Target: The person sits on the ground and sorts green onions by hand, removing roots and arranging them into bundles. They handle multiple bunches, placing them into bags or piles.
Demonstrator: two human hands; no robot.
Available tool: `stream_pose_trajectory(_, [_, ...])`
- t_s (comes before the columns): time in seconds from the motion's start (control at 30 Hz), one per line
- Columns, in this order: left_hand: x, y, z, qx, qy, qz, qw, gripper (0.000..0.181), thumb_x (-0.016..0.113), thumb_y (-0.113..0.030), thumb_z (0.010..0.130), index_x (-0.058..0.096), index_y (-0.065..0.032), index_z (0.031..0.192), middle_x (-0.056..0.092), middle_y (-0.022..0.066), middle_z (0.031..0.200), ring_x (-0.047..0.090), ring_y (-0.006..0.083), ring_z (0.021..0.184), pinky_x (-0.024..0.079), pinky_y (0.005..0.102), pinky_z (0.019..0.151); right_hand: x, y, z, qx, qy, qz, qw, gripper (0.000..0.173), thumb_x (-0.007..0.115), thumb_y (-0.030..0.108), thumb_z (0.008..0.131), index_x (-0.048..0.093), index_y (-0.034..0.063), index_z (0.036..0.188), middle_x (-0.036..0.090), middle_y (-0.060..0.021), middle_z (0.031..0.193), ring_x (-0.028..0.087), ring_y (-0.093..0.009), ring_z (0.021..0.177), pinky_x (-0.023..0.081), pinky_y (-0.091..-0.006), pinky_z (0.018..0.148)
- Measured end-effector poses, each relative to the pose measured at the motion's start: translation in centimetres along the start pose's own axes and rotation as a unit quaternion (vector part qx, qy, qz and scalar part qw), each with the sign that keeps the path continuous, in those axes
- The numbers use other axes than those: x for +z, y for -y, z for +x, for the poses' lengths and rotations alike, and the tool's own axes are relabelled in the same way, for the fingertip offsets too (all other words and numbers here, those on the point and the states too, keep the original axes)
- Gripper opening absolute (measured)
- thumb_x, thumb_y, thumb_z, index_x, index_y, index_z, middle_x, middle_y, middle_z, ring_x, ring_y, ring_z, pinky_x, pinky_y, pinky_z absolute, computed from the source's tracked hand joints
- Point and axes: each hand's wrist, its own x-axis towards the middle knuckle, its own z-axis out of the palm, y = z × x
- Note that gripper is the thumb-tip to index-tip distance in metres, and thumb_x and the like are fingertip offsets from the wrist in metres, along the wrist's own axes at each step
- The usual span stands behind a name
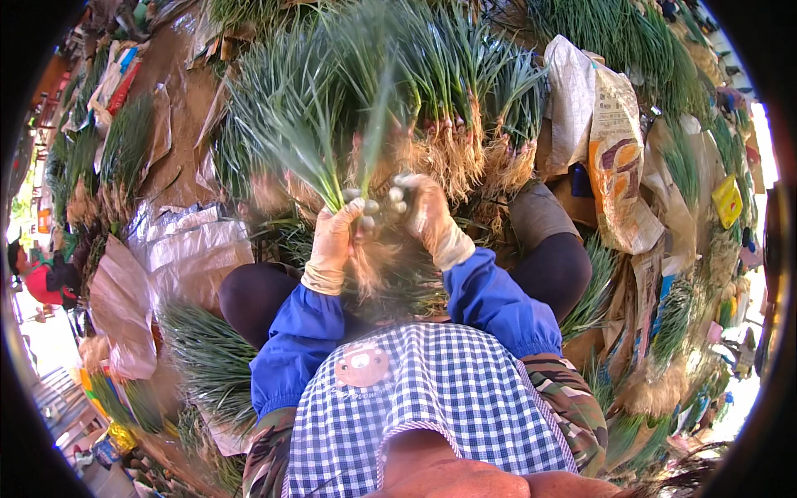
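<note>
My left hand [336,239], in a cream glove with grey fingertips, grips a small bunch of scallions [320,171]. Their green leaves point up and away from me, and pale stringy roots [370,267] hang below the fingers. A single blurred stalk [377,124] rises beside the bunch from near the left fingertips. Just to the right is my right hand [429,215], gloved alike, its fingers curled and blurred. Whether it pinches anything is unclear. Behind both hands stands a broad row of scallions [448,124], roots toward me.
Loose scallions [212,361] lie by my left knee, with more leaves [591,299] beyond the right one. Plastic sheeting [193,243] is spread at left. A printed woven sack [622,162] lies at right. A person in red [43,283] is at the far left.
</note>
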Motion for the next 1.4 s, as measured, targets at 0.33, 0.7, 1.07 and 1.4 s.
stream_pose_trajectory(0.33, [0.5, -0.6, -2.1, -0.054, 0.065, 0.040, 0.996, 0.018, 0.060, -0.007, 0.084, 0.056, -0.0033, 0.101, 0.065, 0.0148, 0.083, 0.059, 0.0104, 0.054, 0.041, 0.0190, 0.039, -1.0, -2.0, 2.1, 0.070, 0.043, -0.626, 0.775, 0.020, 0.047, 0.020, 0.086, 0.063, 0.0076, 0.087, 0.060, -0.0086, 0.074, 0.059, -0.027, 0.065, 0.048, -0.0361, 0.054])
stream_pose_trajectory(0.7, [-0.8, -2.3, -1.5, 0.070, -0.086, -0.076, 0.991, 0.025, 0.061, -0.015, 0.086, 0.054, -0.0034, 0.106, 0.062, 0.0069, 0.079, 0.047, 0.0072, 0.045, 0.031, 0.0202, 0.034, 5.0, 9.0, 6.3, -0.124, -0.236, -0.748, 0.608, 0.040, 0.038, 0.035, 0.090, 0.058, 0.0016, 0.098, 0.063, -0.0206, 0.091, 0.063, -0.033, 0.086, 0.049, -0.0410, 0.077])
stream_pose_trajectory(1.07, [-0.4, -5.9, -3.6, 0.162, -0.170, -0.038, 0.971, 0.018, 0.058, -0.016, 0.087, 0.056, -0.0008, 0.095, 0.050, 0.0008, 0.059, 0.037, 0.0063, 0.037, 0.030, 0.0198, 0.035, 2.5, 10.5, 6.3, -0.286, -0.038, -0.555, 0.780, 0.029, 0.054, 0.028, 0.089, 0.057, 0.0044, 0.105, 0.061, -0.0053, 0.086, 0.055, -0.013, 0.075, 0.046, -0.0289, 0.067])
stream_pose_trajectory(1.4, [0.1, -8.0, -7.0, 0.234, -0.143, -0.080, 0.958, 0.020, 0.060, -0.014, 0.086, 0.054, -0.0035, 0.102, 0.054, 0.0041, 0.066, 0.039, 0.0066, 0.040, 0.030, 0.0199, 0.034, -5.9, -0.1, -6.1, -0.023, 0.260, -0.904, 0.339, 0.027, 0.043, 0.028, 0.089, 0.058, 0.0086, 0.101, 0.063, -0.0142, 0.089, 0.061, -0.031, 0.086, 0.049, -0.0395, 0.075])
